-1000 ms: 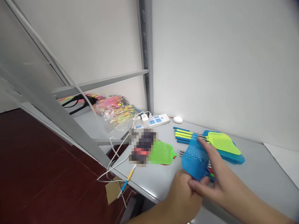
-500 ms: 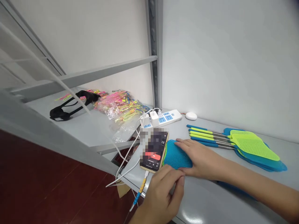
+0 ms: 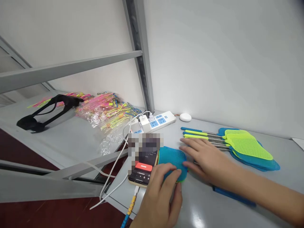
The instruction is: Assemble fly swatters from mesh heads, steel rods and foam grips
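Observation:
A blue mesh fly swatter head (image 3: 172,155) lies beside the phone, with a green edge showing under it. My left hand (image 3: 161,193) has its fingers curled over the near edge of the mesh, thumb at the corner. Stretched out at the right side of that head is my right hand (image 3: 206,158), fingers apart, its thumb close to the mesh edge. A blue handle (image 3: 234,196) shows partly beneath my right forearm. Behind my right hand lies a pile of green and blue fly swatters (image 3: 249,147) with handles pointing left.
A phone (image 3: 142,171), partly pixelated, is plugged into a cable with a yellow and blue sleeve (image 3: 130,207). Behind it are a white power strip (image 3: 163,120) and a white round device (image 3: 185,117). Bagged colourful cords (image 3: 102,107) and a black strap-like item (image 3: 51,110) lie on the left shelf.
My right hand has slid off the blue mesh to its right side, fingers spreading. My left hand has come further over the near edge. The view has shifted right.

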A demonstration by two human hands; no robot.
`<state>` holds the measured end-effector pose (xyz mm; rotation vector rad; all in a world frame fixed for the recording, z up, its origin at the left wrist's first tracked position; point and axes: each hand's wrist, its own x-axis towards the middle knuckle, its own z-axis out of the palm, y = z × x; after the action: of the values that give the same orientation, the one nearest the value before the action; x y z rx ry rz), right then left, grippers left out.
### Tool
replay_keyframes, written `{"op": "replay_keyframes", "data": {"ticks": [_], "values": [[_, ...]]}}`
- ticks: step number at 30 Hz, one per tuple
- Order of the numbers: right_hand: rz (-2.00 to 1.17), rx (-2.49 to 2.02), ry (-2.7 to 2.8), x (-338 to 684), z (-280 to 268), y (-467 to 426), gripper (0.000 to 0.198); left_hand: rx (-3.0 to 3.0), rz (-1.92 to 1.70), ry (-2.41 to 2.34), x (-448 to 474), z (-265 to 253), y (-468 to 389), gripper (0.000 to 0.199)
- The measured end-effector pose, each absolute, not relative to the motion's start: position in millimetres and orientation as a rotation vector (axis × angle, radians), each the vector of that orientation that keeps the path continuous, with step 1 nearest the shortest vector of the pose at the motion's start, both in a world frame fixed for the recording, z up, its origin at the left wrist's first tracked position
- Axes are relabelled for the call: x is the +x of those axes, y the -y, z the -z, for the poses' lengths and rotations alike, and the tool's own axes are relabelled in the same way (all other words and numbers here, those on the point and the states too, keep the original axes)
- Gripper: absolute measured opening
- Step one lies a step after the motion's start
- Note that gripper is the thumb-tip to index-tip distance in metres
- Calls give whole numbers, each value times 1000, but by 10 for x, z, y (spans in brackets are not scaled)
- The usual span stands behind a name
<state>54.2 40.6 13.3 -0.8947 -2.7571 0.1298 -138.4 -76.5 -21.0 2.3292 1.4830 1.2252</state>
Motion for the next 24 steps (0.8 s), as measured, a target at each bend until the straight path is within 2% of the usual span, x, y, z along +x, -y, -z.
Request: {"op": "replay_keyframes", "data": {"ticks": [6,11,15,19,24], "values": [[-81,-1068,2709,1300,-115,-775,25,2473,-1109,-1439,-1216,57,620,36],[-25,-1156,2735,1546,5,-871,17,2628,-750,-1412,-766,-314,193,15],[163,-1138,2735,1517,65,-861,15,2729,-575,-1526,-546,-403,-245,19],[320,-1102,2741,1522,101,-812,14,2755,-570,-1525,-566,-268,-446,24],[87,-1213,2657,1597,107,-820,14,2736,-470,-1593,-660,-108,-434,21]]}}
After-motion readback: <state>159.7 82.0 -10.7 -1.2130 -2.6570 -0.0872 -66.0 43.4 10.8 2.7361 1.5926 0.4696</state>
